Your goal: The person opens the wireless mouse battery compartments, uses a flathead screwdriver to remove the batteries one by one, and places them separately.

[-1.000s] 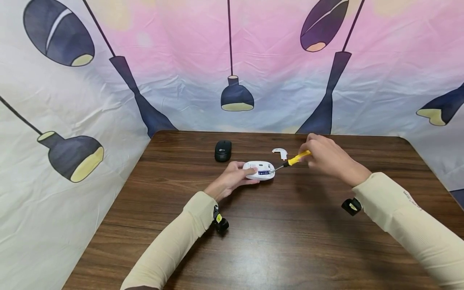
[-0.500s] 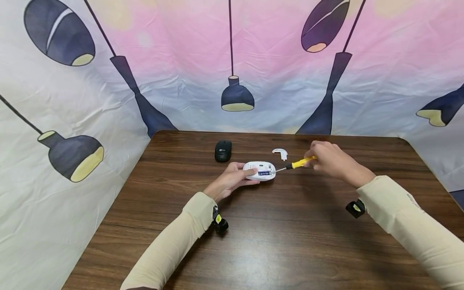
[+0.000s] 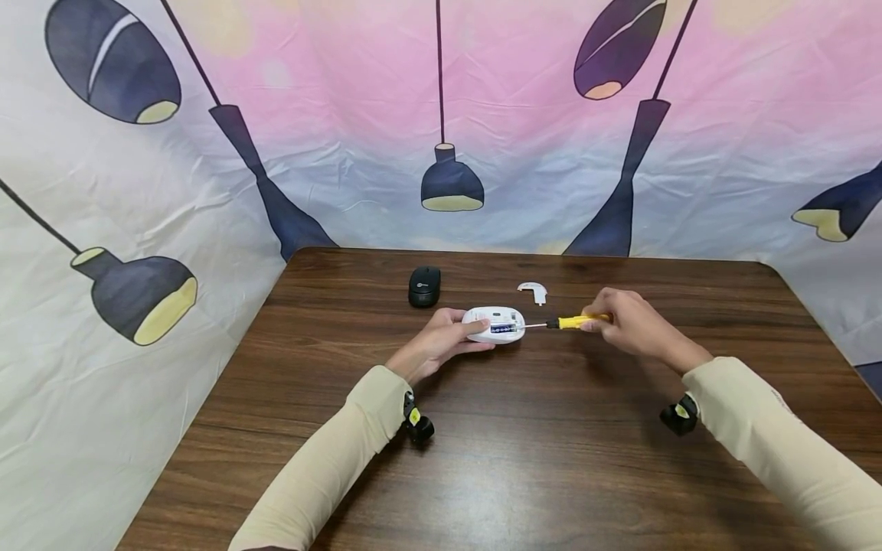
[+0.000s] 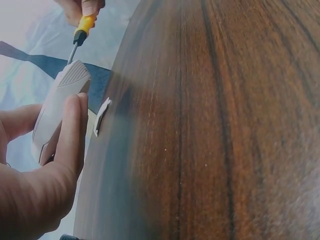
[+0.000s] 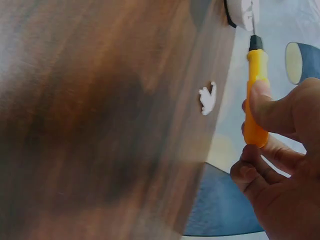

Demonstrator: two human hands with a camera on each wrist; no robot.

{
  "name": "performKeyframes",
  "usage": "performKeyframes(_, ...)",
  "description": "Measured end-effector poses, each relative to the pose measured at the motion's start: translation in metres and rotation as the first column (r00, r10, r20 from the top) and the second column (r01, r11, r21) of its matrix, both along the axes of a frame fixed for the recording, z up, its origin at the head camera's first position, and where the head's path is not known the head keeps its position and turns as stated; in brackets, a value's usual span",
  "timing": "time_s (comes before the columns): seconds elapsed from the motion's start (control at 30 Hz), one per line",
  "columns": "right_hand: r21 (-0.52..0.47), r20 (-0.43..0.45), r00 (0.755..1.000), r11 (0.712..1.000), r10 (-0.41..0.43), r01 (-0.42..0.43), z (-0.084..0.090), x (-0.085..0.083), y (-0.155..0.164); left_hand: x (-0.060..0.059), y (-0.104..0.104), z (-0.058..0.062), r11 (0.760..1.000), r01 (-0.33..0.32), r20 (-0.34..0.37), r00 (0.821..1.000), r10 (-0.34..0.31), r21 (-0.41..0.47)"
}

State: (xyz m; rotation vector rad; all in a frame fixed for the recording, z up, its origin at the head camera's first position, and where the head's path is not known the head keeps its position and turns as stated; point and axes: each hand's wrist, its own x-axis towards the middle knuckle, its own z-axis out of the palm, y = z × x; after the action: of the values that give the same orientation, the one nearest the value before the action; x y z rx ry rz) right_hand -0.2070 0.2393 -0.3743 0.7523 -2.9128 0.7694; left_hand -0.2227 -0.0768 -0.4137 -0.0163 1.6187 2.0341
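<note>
— Left hand (image 3: 441, 337)?
— Curled round the near and left side of the white mouse (image 3: 494, 324), thumb and fingers pinning it on the worktop (image 3: 524, 459). Mouse turned belly up, battery bay open, a blue-labelled battery (image 3: 501, 328) lying inside. Seen from the left wrist, fingers (image 4: 70, 135) pressed flat along the shell's side.

— And the right hand (image 3: 630, 325)?
— Wrapped round the yellow handle of a screwdriver (image 3: 566, 322), thumb on top, other fingers folded beneath. Held almost level, just above the wood, pointing left.

— Where does the mouse sit relative to that hand?
— Off to its left, apart from the fingers, joined only by the tool. Thin metal shaft bridging the gap, tip at the right edge of the open bay. Whether touching the battery or only the rim, cannot tell. From the right wrist, tip meeting the white shell (image 5: 242, 12) at the top of the frame.

— Anything else around?
— Small white cover piece (image 3: 532, 291) lying flat just beyond the mouse, slightly right, touching neither hand. Black mouse (image 3: 423, 286) farther back and left, right side up, near but clear of the left hand. Behind the worktop, a draped cloth (image 3: 344, 115) printed with dark hanging lamps.
</note>
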Motion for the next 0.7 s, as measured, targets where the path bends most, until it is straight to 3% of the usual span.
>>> performKeyframes(0.3,-0.123,0.037,0.999,0.992,-0.024,0.028,-0.021,0.005,0.002,0.0,0.001,0.001,1.0,0.006,0.008,1.0,-0.006,0.004)
performKeyframes(0.7,-0.212,0.122,0.991,0.973,-0.06,0.086,-0.037,0.006,0.002,0.0,0.0,0.001,1.0,0.015,0.017,1.0,-0.015,0.015)
